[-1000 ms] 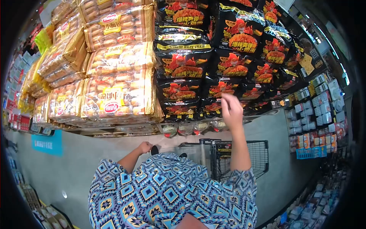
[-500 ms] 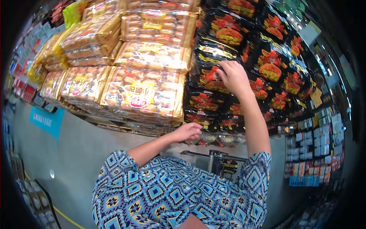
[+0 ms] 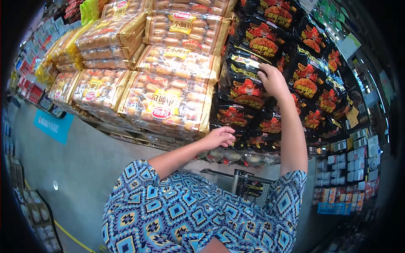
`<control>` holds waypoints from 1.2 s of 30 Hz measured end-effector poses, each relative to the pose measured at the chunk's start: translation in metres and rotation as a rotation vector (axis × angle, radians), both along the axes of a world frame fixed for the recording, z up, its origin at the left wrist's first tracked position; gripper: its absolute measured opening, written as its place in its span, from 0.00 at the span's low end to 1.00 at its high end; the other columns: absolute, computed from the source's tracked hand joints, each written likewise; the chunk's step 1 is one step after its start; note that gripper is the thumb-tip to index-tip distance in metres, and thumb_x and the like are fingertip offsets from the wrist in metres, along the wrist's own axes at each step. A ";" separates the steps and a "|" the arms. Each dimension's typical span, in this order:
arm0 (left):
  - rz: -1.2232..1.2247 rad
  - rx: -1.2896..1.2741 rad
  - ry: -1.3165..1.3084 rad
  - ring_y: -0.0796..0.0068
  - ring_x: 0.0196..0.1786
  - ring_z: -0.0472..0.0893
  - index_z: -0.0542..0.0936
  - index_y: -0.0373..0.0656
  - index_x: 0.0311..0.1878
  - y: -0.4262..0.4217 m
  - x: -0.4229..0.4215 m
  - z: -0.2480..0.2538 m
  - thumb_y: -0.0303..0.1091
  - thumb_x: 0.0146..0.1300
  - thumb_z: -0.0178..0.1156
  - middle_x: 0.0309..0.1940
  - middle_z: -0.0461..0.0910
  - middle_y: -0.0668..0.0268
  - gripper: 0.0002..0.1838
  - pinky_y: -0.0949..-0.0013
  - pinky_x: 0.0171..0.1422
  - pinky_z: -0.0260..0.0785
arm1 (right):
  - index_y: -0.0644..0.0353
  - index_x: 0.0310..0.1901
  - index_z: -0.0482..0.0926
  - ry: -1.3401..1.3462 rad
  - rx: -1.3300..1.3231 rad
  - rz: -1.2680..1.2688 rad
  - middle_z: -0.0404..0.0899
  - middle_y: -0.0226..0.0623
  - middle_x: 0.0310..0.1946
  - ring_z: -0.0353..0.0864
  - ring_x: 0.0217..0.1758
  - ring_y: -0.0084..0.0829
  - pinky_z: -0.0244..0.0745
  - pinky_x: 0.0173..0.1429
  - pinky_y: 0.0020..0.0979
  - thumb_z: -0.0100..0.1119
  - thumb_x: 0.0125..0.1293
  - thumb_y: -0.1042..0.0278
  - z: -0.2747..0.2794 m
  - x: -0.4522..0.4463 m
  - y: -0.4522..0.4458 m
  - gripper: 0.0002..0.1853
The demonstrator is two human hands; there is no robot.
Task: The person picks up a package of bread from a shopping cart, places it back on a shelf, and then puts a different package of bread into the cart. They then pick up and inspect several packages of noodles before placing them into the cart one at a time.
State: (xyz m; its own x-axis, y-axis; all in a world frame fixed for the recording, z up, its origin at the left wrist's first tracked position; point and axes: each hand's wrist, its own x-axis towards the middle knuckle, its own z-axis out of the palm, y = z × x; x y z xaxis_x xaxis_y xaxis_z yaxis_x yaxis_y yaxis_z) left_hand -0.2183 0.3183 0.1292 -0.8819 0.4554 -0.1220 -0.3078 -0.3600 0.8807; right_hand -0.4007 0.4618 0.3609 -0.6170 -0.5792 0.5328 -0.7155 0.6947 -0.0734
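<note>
My right hand (image 3: pixel 273 81) is at the upper right edge of a black instant noodle pack (image 3: pixel 244 89), its thumb and fingers closed on that edge. The pack carries a red cartoon figure and a picture of noodles, and it lies among stacked packs of the same kind. Lower down, my left hand (image 3: pixel 220 138) hovers in front of the stack, near the corner of the bread packs (image 3: pixel 162 101). Its fingers are loosely bent and apart, with nothing in them.
Gold-edged bags of small bread rolls are piled on a pallet (image 3: pixel 122 134) at left. A shopping cart (image 3: pixel 249 183) stands between my body and the noodle stack. Right of it are shelves with boxed goods (image 3: pixel 341 168) and a blue basket (image 3: pixel 334 208). A blue floor sign (image 3: pixel 52 125) lies at left.
The view has shifted slightly, so the shelves sit further right. My right hand's fingers have drawn in on the noodle pack's edge. The left hand has risen a little toward the stack.
</note>
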 end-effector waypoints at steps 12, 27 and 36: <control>-0.028 -0.029 -0.028 0.74 0.48 0.81 0.70 0.38 0.63 -0.005 0.015 0.000 0.36 0.75 0.50 0.52 0.79 0.61 0.19 0.70 0.55 0.75 | 0.65 0.35 0.79 0.081 0.390 -0.039 0.81 0.47 0.33 0.82 0.42 0.48 0.76 0.48 0.46 0.54 0.61 0.73 0.008 -0.025 -0.009 0.06; -0.020 -0.044 -0.070 0.74 0.48 0.81 0.71 0.37 0.63 -0.009 0.025 -0.005 0.36 0.74 0.50 0.52 0.80 0.59 0.19 0.71 0.54 0.74 | 0.63 0.41 0.76 -0.114 0.034 -0.059 0.80 0.51 0.40 0.79 0.48 0.53 0.74 0.50 0.47 0.53 0.67 0.69 0.008 -0.034 -0.003 0.08; -0.067 -0.028 -0.040 0.76 0.49 0.80 0.71 0.38 0.62 -0.006 0.027 0.019 0.38 0.75 0.50 0.51 0.80 0.62 0.19 0.71 0.55 0.74 | 0.66 0.44 0.74 -0.075 -0.264 0.017 0.77 0.51 0.36 0.79 0.41 0.48 0.73 0.47 0.37 0.53 0.71 0.71 0.025 -0.016 -0.009 0.07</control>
State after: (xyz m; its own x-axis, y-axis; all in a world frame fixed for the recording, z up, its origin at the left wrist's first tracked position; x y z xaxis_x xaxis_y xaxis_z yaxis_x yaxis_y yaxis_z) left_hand -0.1909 0.3125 0.1487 -0.8440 0.5088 -0.1698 -0.3652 -0.3131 0.8767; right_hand -0.4165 0.4528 0.3855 -0.6515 -0.4371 0.6201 -0.7130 0.6322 -0.3034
